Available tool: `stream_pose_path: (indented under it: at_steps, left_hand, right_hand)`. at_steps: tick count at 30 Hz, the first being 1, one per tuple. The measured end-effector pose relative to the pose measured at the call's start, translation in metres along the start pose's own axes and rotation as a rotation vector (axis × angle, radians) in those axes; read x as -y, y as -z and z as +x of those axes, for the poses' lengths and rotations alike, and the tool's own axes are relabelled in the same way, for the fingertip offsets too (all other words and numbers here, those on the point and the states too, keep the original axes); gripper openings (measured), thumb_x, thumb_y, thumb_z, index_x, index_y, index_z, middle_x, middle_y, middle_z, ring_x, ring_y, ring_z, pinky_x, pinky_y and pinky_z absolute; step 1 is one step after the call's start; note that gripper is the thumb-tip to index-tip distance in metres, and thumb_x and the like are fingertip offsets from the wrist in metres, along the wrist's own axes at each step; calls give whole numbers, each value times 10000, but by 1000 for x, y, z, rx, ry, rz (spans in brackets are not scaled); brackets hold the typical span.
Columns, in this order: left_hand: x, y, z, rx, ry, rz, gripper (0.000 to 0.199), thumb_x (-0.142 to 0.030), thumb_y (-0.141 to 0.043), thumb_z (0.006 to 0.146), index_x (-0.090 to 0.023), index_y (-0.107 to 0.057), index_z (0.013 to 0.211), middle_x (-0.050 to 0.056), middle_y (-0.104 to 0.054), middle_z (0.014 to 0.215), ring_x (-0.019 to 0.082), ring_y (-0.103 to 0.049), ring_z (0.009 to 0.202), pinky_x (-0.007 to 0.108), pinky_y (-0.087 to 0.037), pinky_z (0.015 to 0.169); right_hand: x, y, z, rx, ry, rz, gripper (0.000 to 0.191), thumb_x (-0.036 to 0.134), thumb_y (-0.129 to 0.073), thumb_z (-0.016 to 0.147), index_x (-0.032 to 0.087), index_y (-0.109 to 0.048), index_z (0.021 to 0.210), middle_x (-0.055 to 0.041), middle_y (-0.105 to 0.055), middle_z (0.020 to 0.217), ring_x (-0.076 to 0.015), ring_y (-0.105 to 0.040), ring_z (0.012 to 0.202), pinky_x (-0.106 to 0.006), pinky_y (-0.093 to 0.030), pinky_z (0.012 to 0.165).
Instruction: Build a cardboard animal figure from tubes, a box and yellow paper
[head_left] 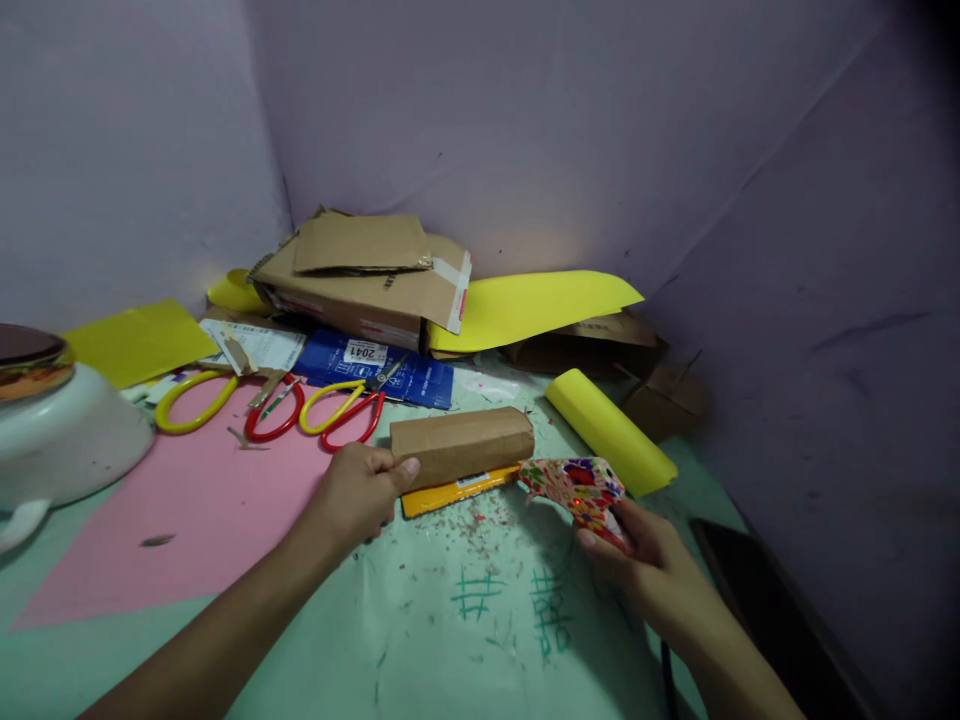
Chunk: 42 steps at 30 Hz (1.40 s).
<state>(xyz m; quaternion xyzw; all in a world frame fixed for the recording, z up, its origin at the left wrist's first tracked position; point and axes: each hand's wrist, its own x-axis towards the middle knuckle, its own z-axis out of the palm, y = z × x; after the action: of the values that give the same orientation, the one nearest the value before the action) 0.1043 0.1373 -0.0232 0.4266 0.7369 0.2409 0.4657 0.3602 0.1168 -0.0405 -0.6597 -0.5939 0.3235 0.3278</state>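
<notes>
My left hand (367,490) pinches the near left end of a folded brown cardboard piece (461,443), thumb on top. Just below that piece shows a flat orange strip (457,492) with a small white label; whether the two are joined I cannot tell. My right hand (645,550) is wrapped around the handle of a flower-patterned glue gun (574,485) with a small red light. Its nozzle points left, close to the orange strip's right end. A black cord (667,680) hangs below my right hand.
Two scissors with red and yellow handles (196,405) (352,420) lie behind my left hand on pink paper (187,510). A yellow paper roll (611,430) is at the right. Cardboard boxes (352,290) stand by the wall. A white pot (82,440) sits far left.
</notes>
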Motion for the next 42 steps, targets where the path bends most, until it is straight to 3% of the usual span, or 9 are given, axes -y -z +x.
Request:
stream_pose_path:
  at_steps: [10,20,26,32,37,42]
  left_hand:
    - [1,0,0,-7,-30,0,456,-275,-518,825,-190,-403,392,-69,-343,221,64,-274,194,187,-196,282]
    - [1,1,0,4,-45,-1,459,-267,-506,839,-184,-399,400,-72,-342,221,54,-278,200,173,-203,280]
    - [0,0,-1,1,-37,0,457,-274,-504,839,-181,-403,403,-73,-351,228,53,-272,190,173,-187,271]
    - [-1,1,-1,-5,-28,-2,462,-255,-511,832,-180,-403,390,-68,-354,228,57,-283,195,174,-195,275]
    - [1,1,1,-8,-49,-8,462,-268,-520,829,-181,-409,390,-66,-354,233,58,-295,214,174,-212,286]
    - [2,1,1,-6,-45,-13,453,-261,-522,826,-181,-410,395,-68,-354,237,60,-295,211,175,-201,284]
  right_hand:
    - [-7,3,1,68,-18,82,353,346,-638,621,144,-650,911,-107,-710,913,-306,-628,869,-378,-480,753]
    - [-6,5,3,0,-40,120,328,317,-670,606,149,-659,888,-83,-716,855,-282,-644,827,-343,-495,723]
    - [-13,8,4,-8,-42,99,279,351,-658,644,161,-669,848,-15,-652,648,-257,-629,729,-297,-488,622]
    - [-13,11,4,5,-66,113,301,348,-671,637,148,-673,862,-43,-698,755,-259,-640,749,-279,-486,597]
    - [-12,12,4,13,-71,153,305,364,-671,647,199,-669,904,-27,-674,638,-267,-648,727,-292,-494,559]
    - [-4,11,3,31,-48,162,207,338,-690,593,194,-654,737,-39,-677,666,-278,-645,756,-303,-502,604]
